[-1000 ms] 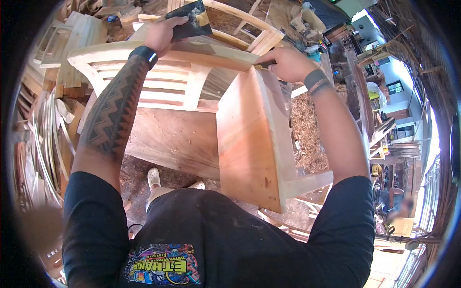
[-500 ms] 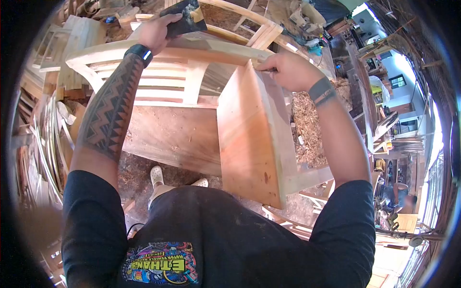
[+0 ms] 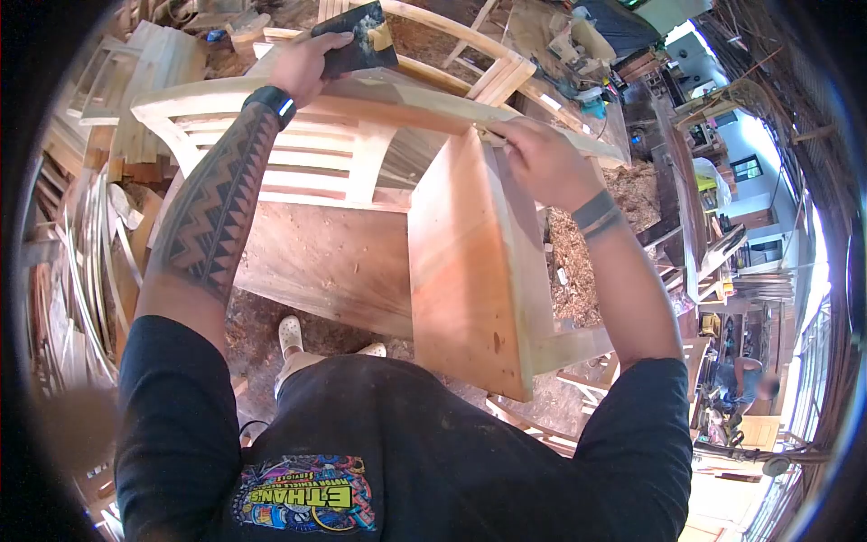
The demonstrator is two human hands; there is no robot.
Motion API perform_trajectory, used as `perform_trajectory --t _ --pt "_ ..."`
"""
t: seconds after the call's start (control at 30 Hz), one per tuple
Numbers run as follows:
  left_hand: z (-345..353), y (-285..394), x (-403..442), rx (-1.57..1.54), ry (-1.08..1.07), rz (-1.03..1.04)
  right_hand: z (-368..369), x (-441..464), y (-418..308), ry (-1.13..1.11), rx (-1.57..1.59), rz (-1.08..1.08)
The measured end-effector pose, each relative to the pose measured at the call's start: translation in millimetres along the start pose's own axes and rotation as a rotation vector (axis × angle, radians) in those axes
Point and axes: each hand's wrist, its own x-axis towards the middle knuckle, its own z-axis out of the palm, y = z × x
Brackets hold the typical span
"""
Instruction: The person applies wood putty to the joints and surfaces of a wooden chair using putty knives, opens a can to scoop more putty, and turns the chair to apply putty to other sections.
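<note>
My left hand (image 3: 305, 65) grips a flat black rectangular piece (image 3: 354, 41) with whitish and tan patches of putty-like material. It is held above the long curved top rail (image 3: 379, 107) of a pale wooden bench with slats. My right hand (image 3: 546, 161) is closed, with its fingertips at the corner where that rail meets the broad wooden side panel (image 3: 465, 262). Whatever is between those fingers is hidden. Below the rail lies the wide plank seat (image 3: 325, 257) of the bench.
Another slatted wooden frame (image 3: 501, 77) stands beyond the bench. Wood shavings (image 3: 578, 271) cover ground to the right. Stacked boards (image 3: 153, 90) and thin strips (image 3: 86, 289) are at left. Another person (image 3: 742, 384) is far right.
My right hand has turned and shifted slightly down and left at the corner; the small dark edge earlier seen by its fingers is now hidden. My left hand moved slightly right with the black piece.
</note>
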Motion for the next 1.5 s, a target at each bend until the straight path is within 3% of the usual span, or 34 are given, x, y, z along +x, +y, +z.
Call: perform_trajectory --t 0.13,0.2,0.37,0.5,0.6,0.67,0.73,0.8,0.9,0.93,1.03,1.13,1.2,1.27,1.5 --pt "3.8 0.3 -4.0 -0.132 -0.005 0.038 25.6 -14.9 -17.3 0.073 -0.277 -0.072" --pt "-1.9 -10.2 4.4 -0.116 -0.064 0.094 24.4 -18.1 -19.7 -0.016 -0.300 -0.007" --pt "-4.6 -29.8 8.6 0.250 0.004 0.466 13.2 -25.6 -28.3 -0.184 -0.365 0.042" --pt "-4.9 -24.3 2.9 0.419 0.018 0.594 5.5 -33.8 -37.7 -0.252 -0.435 0.008" --pt "1.8 -9.4 5.0 -0.291 -0.001 -0.006 -22.7 -32.2 -30.9 -0.333 -0.416 0.001" --pt "1.5 -13.5 3.4 -0.143 0.028 0.185 -38.0 -15.2 -20.2 -0.315 -0.360 0.013" --pt "4.9 -15.8 4.5 -0.185 0.031 0.194 -44.4 10.9 0.9 -0.238 -0.279 0.081" --pt "4.9 -14.1 10.6 -0.410 0.014 0.021 -31.5 33.4 23.7 -0.272 -0.161 0.106" --pt "-1.0 -18.6 15.4 -0.330 0.006 0.032 -22.9 53.0 15.9 -0.345 -0.109 0.157" --pt "2.1 -15.1 12.0 -0.428 0.007 -0.004 -20.9 57.1 11.9 -0.378 -0.112 0.177" --pt "-9.4 -16.3 0.4 0.634 0.010 0.504 -9.9 61.2 12.9 -0.395 -0.081 0.183" --pt "-6.7 -9.7 9.3 -0.168 -0.024 -0.054 -19.4 54.6 5.9 -0.446 -0.001 0.257" --pt "-13.4 -36.5 23.3 -0.082 -0.069 0.151 -17.3 46.8 15.4 -0.442 0.039 0.223" --pt "-14.8 -42.1 25.1 0.004 -0.093 0.210 -18.4 39.9 14.3 -0.438 0.070 0.234" --pt "-10.7 -22.9 11.8 0.050 -0.085 0.187 -33.4 16.3 -13.5 -0.452 0.118 0.288"
